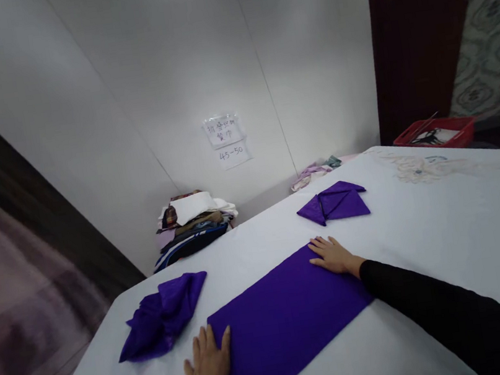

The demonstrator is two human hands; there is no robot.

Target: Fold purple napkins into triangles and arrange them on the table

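A purple cloth napkin (289,326), folded into a flat rectangle, lies on the white table in front of me. My left hand (207,360), with a silver bangle at the wrist, rests palm down at its left edge, fingers spread. At the far right corner my right hand (333,255) lies flat on the cloth with its fingers apart. To the left is a second purple napkin (163,316), folded into a raised, pleated shape. Beyond my right hand sits another purple napkin (334,202), folded into a flatter, pointed shape.
The white tabletop (449,233) runs up towards a pale wall bearing a handwritten paper sign (227,141). Behind the far edge is a stack of folded clothes (194,224), with more fabric (311,175) farther right. A red basket (453,131) stands at the far right.
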